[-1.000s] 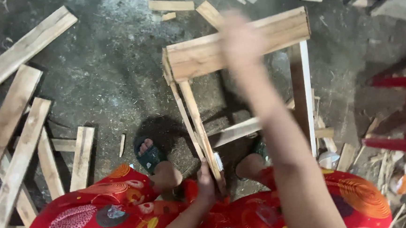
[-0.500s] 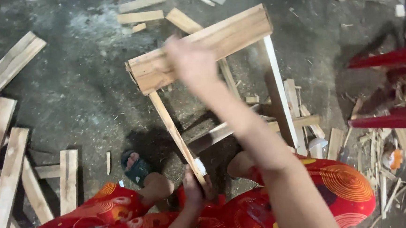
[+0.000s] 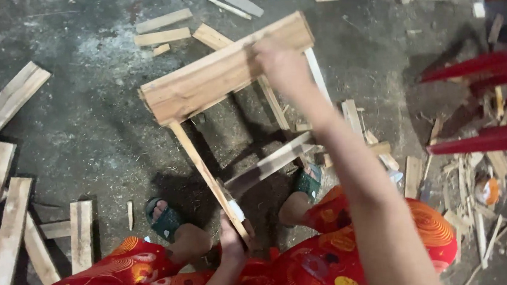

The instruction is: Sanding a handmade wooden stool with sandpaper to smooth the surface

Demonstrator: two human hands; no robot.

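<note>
Right hand [image 3: 284,67] clamped on the pale wooden frame's [image 3: 226,74] top board at twelve o'clock; left hand [image 3: 231,243] gripped its thin leg at six. Frame already joined, standing tilted on the sawdust-strewn floor [image 3: 88,123]; loose planks [image 3: 4,193] remained unused at nine.

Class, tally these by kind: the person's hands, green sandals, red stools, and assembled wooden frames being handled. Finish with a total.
hands: 2, the left hand and the right hand
green sandals: 2
wooden frame: 1
red stool: 1
Total: 6
</note>
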